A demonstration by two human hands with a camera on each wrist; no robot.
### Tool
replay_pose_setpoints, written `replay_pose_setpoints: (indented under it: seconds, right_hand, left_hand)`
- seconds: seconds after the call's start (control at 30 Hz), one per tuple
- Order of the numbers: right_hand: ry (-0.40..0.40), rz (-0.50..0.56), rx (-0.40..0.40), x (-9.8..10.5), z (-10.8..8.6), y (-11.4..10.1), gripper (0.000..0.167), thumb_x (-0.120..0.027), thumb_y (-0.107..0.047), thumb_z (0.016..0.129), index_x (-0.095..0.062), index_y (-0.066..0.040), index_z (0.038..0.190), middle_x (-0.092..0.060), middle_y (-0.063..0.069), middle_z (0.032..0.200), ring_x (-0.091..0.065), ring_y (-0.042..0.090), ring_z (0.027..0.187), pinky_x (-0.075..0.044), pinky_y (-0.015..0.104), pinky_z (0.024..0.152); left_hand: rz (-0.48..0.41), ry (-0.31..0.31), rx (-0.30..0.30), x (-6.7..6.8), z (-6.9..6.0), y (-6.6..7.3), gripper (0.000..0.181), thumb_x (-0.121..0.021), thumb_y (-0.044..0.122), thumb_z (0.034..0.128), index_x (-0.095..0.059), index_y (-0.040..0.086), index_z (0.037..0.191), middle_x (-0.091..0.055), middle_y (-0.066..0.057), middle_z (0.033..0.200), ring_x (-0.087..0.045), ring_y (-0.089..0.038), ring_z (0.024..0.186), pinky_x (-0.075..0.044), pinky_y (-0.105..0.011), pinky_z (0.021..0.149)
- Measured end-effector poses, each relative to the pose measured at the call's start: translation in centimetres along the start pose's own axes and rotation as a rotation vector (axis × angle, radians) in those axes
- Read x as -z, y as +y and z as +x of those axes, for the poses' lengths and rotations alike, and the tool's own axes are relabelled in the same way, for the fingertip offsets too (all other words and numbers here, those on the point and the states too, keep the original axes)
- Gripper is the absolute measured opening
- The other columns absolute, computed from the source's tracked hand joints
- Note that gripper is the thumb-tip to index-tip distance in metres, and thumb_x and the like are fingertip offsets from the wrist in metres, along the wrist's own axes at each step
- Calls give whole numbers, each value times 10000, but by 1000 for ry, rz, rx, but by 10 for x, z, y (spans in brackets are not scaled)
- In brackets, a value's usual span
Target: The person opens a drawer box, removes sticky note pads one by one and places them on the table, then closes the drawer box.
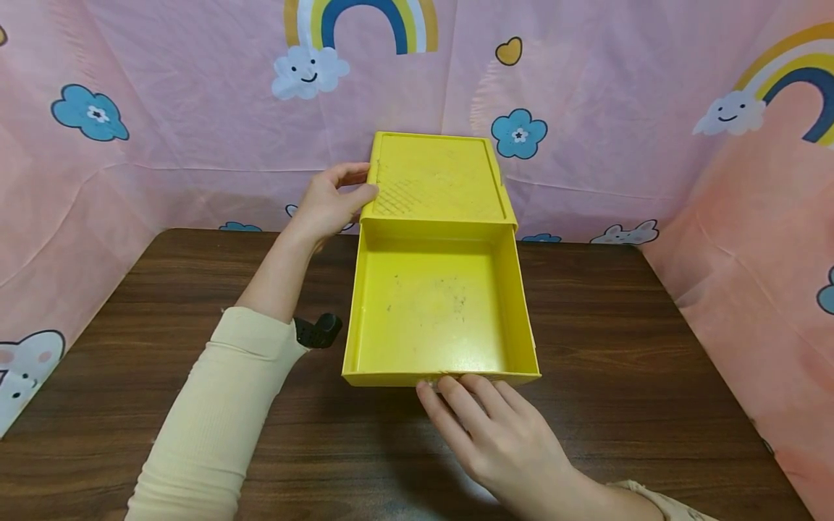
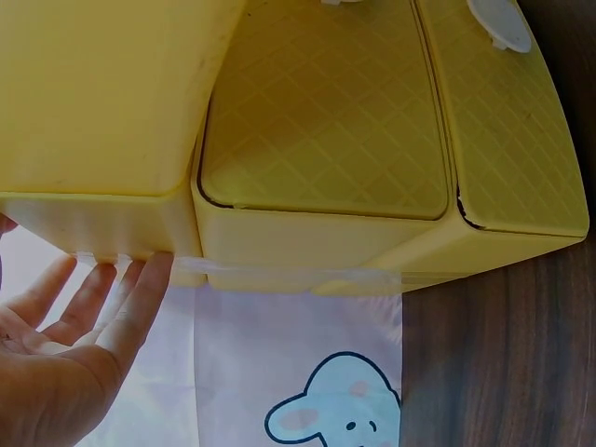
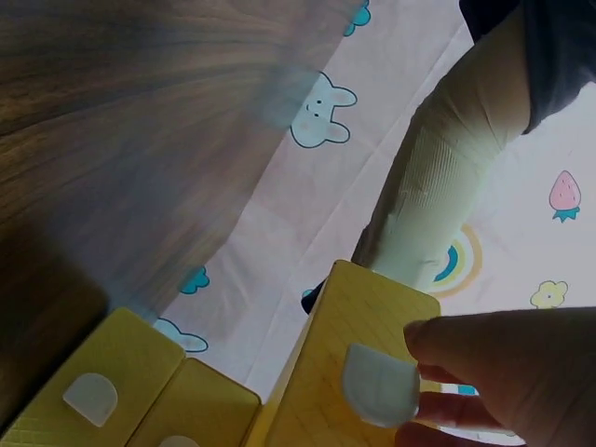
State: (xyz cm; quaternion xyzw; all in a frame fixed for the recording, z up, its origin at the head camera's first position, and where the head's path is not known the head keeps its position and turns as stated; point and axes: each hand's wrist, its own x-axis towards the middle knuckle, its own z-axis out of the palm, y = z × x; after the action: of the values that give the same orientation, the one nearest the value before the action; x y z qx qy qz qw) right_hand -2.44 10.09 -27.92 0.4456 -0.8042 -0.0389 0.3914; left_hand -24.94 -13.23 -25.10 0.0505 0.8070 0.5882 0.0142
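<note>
A yellow plastic drawer cabinet (image 1: 435,174) stands at the back of the table with its top drawer (image 1: 426,289) pulled out. Only dark specks show on the drawer's floor. My left hand (image 1: 332,199) steadies the cabinet's left edge: the thumb lies on the top, and fairly straight fingers (image 2: 135,303) press the side. At the drawer's front rim, my right hand (image 1: 504,445) hooks its fingers at the white handle (image 3: 380,384). The fingertips are partly hidden there.
Below the top drawer, the left wrist view shows two lower drawers with lattice-patterned fronts, a large drawer front (image 2: 326,112) and another (image 2: 521,130) beside it. Dark wooden table (image 1: 619,347) lies around the cabinet. A pink printed cloth (image 1: 208,87) hangs close behind and along the sides.
</note>
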Motion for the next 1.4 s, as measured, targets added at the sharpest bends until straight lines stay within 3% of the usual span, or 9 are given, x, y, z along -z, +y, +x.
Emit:
replay_pose_setpoints:
  seconds: [0.3, 1.03, 1.4]
  right_hand:
    - [64, -1, -5, -3, 4, -2, 304, -357, 12, 969, -654, -51, 984, -607, 60, 885, -543, 188, 714, -492, 248, 609]
    - [246, -83, 10, -21, 9, 1, 265, -410, 38, 885, -597, -126, 795, -514, -11, 711, -425, 136, 562, -347, 179, 472]
    - [260, -55, -2, -22, 10, 2, 256, -423, 21, 891, -609, -121, 785, -505, -8, 690, -416, 131, 548, -324, 171, 465]
  left_hand:
    - [7, -3, -1, 0, -1, 0, 514, -571, 261, 903, -419, 169, 1385, -433, -44, 1368, -542, -190, 1062, -529, -260, 768]
    - [9, 2, 6, 0, 0, 0, 512, -570, 269, 904, -420, 177, 1385, -438, -33, 1364, -522, -184, 1102, -521, -287, 817]
    - [6, 1, 0, 0, -1, 0, 515, -573, 270, 902, -422, 174, 1384, -440, -41, 1369, -516, -188, 1100, -511, -278, 790]
